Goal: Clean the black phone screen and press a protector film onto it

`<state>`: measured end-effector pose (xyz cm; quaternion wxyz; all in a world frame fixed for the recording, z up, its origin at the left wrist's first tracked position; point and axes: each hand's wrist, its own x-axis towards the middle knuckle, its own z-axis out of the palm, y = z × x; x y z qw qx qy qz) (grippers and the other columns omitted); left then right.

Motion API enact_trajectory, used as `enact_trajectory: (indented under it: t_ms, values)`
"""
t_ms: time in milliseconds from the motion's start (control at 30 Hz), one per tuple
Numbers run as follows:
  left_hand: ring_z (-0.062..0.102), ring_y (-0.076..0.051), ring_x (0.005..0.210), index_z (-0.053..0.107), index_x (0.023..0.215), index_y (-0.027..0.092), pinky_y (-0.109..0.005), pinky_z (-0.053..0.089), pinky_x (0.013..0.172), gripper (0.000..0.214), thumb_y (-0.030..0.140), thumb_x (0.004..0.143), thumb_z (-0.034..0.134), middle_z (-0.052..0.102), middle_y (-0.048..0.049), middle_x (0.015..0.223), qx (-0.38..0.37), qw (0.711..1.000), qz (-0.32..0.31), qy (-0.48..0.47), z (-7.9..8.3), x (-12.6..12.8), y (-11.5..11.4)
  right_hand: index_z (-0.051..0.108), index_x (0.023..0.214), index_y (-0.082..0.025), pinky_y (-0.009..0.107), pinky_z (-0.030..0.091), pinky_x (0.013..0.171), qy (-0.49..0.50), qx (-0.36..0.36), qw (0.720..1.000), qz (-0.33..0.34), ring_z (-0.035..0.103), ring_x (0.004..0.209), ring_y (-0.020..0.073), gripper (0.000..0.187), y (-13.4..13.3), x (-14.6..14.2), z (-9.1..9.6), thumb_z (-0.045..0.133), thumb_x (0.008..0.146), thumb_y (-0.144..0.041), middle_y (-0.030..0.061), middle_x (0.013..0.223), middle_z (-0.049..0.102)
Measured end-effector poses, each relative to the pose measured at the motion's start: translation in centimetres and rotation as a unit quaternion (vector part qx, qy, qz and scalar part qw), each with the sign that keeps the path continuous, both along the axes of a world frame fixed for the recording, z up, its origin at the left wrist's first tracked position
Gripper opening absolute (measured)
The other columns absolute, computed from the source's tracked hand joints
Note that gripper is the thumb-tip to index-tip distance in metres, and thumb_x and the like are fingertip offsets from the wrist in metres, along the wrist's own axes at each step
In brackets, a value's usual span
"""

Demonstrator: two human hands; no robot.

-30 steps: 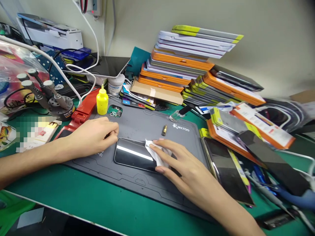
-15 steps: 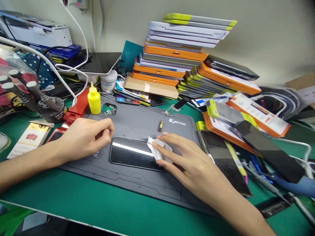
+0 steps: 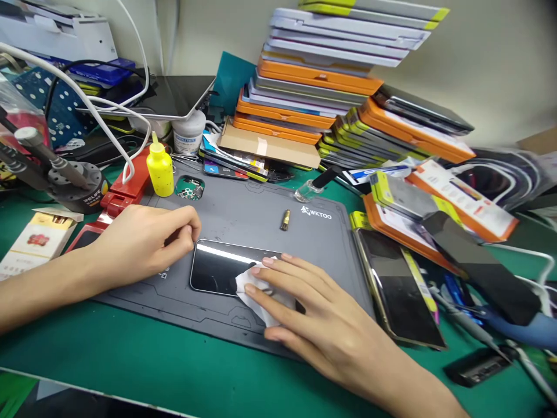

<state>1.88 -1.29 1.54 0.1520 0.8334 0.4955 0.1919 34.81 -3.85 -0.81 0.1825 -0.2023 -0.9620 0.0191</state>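
Observation:
A black phone [image 3: 215,268] lies screen up on a grey work mat [image 3: 256,223]. My right hand [image 3: 304,310] lies flat on the phone's right part, fingers stretched out and pressing a white wipe [image 3: 250,290] onto the glass. My left hand [image 3: 141,241] rests on the mat at the phone's left end, fingers curled, thumb and fingertips against its top left corner.
A yellow bottle [image 3: 160,168], a red tool [image 3: 117,194] and a round screwdriver stand [image 3: 76,188] sit at the left. Stacked orange and grey boxes [image 3: 322,98] rise behind the mat. Another dark phone [image 3: 398,287] and loose packages lie at the right.
My right hand has slid the wipe leftward and toward me across the screen. My left hand stays at the phone's left end. The view has shifted slightly.

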Motion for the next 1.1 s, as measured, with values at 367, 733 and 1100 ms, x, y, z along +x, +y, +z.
enact_trajectory:
  t_ms: [367,733,1100]
  values:
    - [0.065,-0.012,0.056,0.066,0.089,0.024,-0.026,0.037,0.059,0.026,0.033,0.098,0.044,0.071,0.0066,0.069,0.005,1.0,0.001,0.004,-0.5,-0.1,0.0,0.071,0.143,-0.016,0.048,0.035,0.138,-0.022,0.046,0.999,-0.003,0.062,0.144,0.0251,0.035,-1.0,-2.7,0.0,0.06,0.111,-0.027,0.0056,0.144,0.075]
    - [0.066,-0.013,0.058,0.068,0.091,0.023,-0.026,0.038,0.059,0.028,0.034,0.1,0.043,0.073,0.0056,0.07,0.0,1.0,-0.002,0.009,-0.5,-0.1,0.1,0.073,0.14,-0.017,0.044,0.024,0.141,0.001,0.033,0.999,-0.015,0.061,0.143,0.0233,0.033,-1.6,-3.3,-0.4,0.057,0.112,-0.027,0.0032,0.141,0.075]
    - [0.067,-0.012,0.058,0.067,0.094,0.024,-0.027,0.038,0.059,0.026,0.033,0.101,0.044,0.075,0.0065,0.074,0.004,1.0,-0.008,0.012,-0.7,-0.2,0.2,0.075,0.134,-0.019,0.048,0.033,0.138,0.022,0.017,0.999,-0.03,0.065,0.141,0.023,0.028,-1.3,-2.6,-0.4,0.063,0.109,-0.021,0.0059,0.138,0.076]
